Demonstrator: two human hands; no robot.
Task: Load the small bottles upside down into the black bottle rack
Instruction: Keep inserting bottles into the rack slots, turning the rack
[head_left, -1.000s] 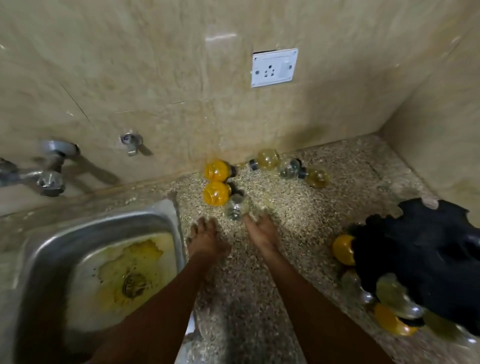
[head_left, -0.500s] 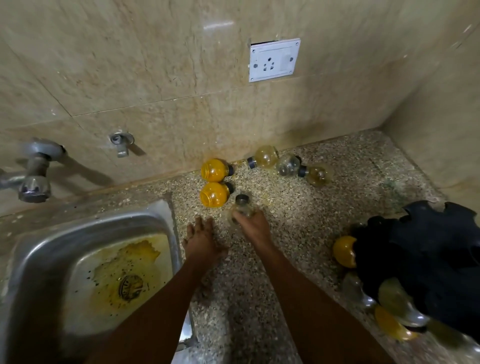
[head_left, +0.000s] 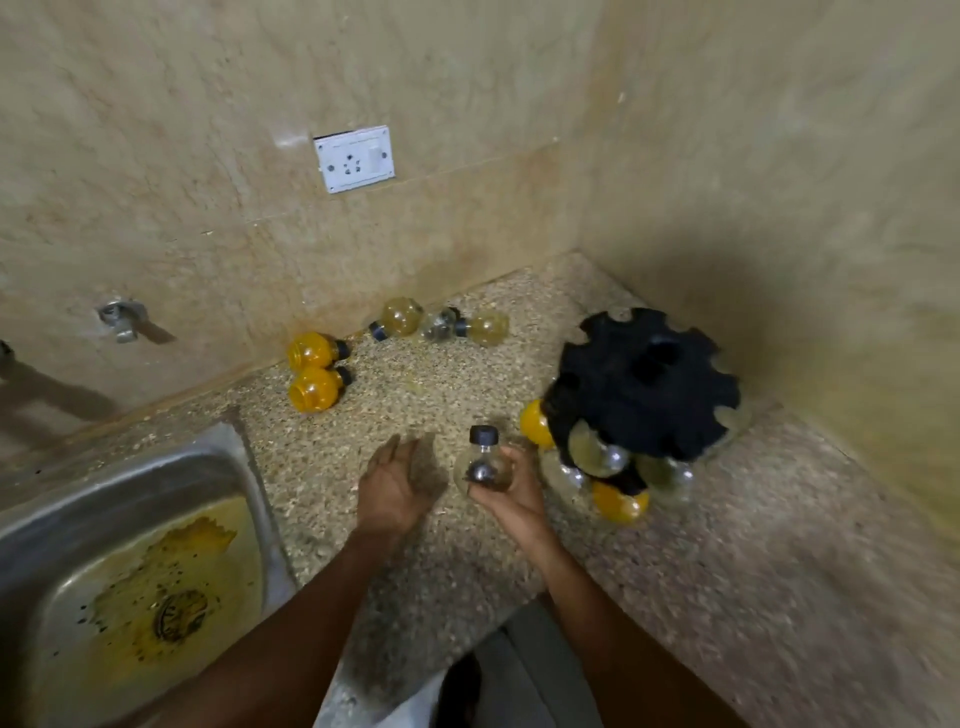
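The right hand (head_left: 511, 488) is closed around a small clear bottle (head_left: 483, 462), a round-bellied glass-like thing with a short neck and a black ribbed cap pointing up and away from the palm. It is held above the speckled stone tabletop (head_left: 441, 395), just beside the black bottle rack (head_left: 644, 384). The left hand (head_left: 397, 480) lies loose and empty near it, palm turned up, fingers spread, not touching the bottle.

The rack is a matte black, dome-like form with scalloped notches round its edge. Several bulbous bottles already hang under its lower rim: an orange one (head_left: 535, 423) on the near-left side, a pale one (head_left: 595, 449) next to it, another orange one (head_left: 621, 501) lowest, and a clear one (head_left: 670, 478) to its right.

Farther back, two orange bottles (head_left: 311, 371) lie on their sides against the foot of the wall, touching each other, black caps to the right. Near them three paler bottles (head_left: 441, 325) lie in a loose row by the wall.

To the left a steel sink (head_left: 244, 467) is sunk into the tabletop, its basin stained yellow round the drain. On the glossy beige tiled wall sit a white socket plate (head_left: 354, 158) and a small metal tap fitting (head_left: 120, 317).
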